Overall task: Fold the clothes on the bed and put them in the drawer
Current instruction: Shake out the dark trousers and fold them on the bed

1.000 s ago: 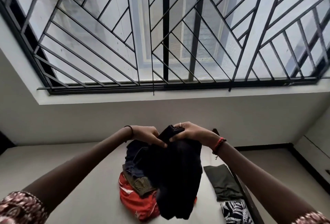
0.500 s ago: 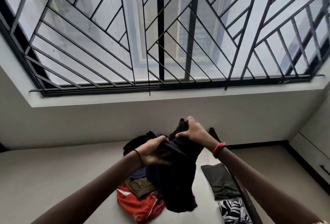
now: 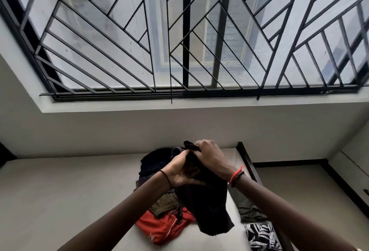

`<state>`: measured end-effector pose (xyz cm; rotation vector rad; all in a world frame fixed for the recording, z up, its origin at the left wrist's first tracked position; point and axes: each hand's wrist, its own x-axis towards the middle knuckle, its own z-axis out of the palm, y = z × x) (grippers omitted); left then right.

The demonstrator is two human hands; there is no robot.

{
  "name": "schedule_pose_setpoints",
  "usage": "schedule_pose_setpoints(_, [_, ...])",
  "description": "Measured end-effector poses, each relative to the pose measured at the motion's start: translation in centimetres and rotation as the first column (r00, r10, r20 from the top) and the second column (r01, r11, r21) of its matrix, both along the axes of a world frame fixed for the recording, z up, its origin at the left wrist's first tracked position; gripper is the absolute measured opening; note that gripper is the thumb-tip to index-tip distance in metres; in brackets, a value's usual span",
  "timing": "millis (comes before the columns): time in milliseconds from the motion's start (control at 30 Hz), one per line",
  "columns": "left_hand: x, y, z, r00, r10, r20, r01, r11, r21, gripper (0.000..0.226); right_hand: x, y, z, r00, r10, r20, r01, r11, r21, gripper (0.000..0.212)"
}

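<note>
Two hands worked close together, left hand [image 3: 179, 171] and right hand [image 3: 211, 158] both clutching a bunched black garment [image 3: 207, 206] above the pile [image 3: 163, 225] on the bed [image 3: 60, 190]; shaking it flat first seemed wise.

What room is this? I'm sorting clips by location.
Likely a bedroom: a bed with a pile of clothes on it, a dark garment held above it, and a barred window behind.
</note>
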<state>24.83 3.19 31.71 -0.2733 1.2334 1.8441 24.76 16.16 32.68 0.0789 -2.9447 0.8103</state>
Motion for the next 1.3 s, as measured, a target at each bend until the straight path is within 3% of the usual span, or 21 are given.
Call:
schedule_pose_setpoints(167, [0.6, -0.6, -0.7, 0.999, 0.033, 0.014, -0.033, 0.999, -0.037, 0.048, 0.1, 2.7, 0.5, 0.958, 0.149, 0.245, -0.017, 0.884, -0.468, 0.020])
schedule_pose_setpoints(267, [0.8, -0.5, -1.0, 1.000, -0.011, -0.002, 0.011, 1.000, -0.030, 0.060, 0.7, 3.5, -0.3, 0.941, 0.223, 0.256, -0.023, 0.795, -0.607, 0.055])
schedule_pose_setpoints(400, [0.9, -0.3, -1.3, 0.998, -0.039, -0.045, 0.036, 0.997, -0.062, 0.060, 1.1, 3.9, -0.3, 0.916, 0.311, 0.253, -0.063, 0.734, -0.677, 0.024])
schedule_pose_setpoints(600, [1.3, -0.3, -2.5, 0.995, 0.028, -0.091, -0.037, 0.993, -0.109, 0.036, 1.2, 5.0, -1.4, 0.879, 0.373, 0.297, -0.034, 0.670, -0.742, 0.025])
schedule_pose_setpoints(767, [1.3, 0.3, -2.6, 0.991, 0.073, -0.110, -0.088, 0.987, -0.133, 0.028, 0.7, 5.2, -2.9, 0.868, 0.250, 0.428, 0.299, 0.424, -0.855, 0.018])
schedule_pose_setpoints(867, [0.9, 0.6, -2.5, 0.988, 0.137, -0.074, -0.145, 0.983, -0.116, 0.023, 0.6, 5.7, -2.9, 0.881, 0.232, 0.413, 0.329, 0.326, -0.886, 0.019])
schedule_pose_setpoints(933, [0.8, 0.7, -2.5, 0.985, 0.164, -0.054, -0.168, 0.981, -0.097, 0.025, 0.3, 6.3, -2.5, 0.901, 0.227, 0.370, 0.270, 0.376, -0.887, 0.019])
schedule_pose_setpoints(1033, [1.2, 1.0, -2.4, 0.985, 0.167, -0.043, -0.169, 0.983, -0.072, 0.027, 0.4, 6.6, -2.1, 0.913, 0.263, 0.311, 0.079, 0.633, -0.770, 0.019])
schedule_pose_setpoints(1133, [1.0, 1.2, -2.6, 0.980, 0.186, -0.066, -0.191, 0.979, -0.076, 0.029, 1.3, 5.5, -1.3, 0.921, 0.290, 0.259, -0.077, 0.790, -0.608, 0.021])
schedule_pose_setpoints(1167, [1.0, 1.3, -2.5, 0.977, 0.198, -0.078, -0.204, 0.975, -0.082, 0.028, 1.6, 5.0, -1.3, 0.915, 0.314, 0.253, -0.135, 0.830, -0.542, 0.031])
schedule_pose_setpoints(1267, [1.0, 1.8, -2.2, 0.969, 0.229, -0.097, -0.239, 0.966, -0.101, 0.028, 2.1, 3.9, -3.0, 0.893, 0.344, 0.291, -0.297, 0.935, -0.193, 0.098])
schedule_pose_setpoints(1300, [1.1, 2.0, -2.1, 0.968, 0.228, -0.104, -0.239, 0.966, -0.103, 0.028, 2.3, 3.4, -3.8, 0.897, 0.326, 0.298, -0.319, 0.945, -0.072, 0.110])
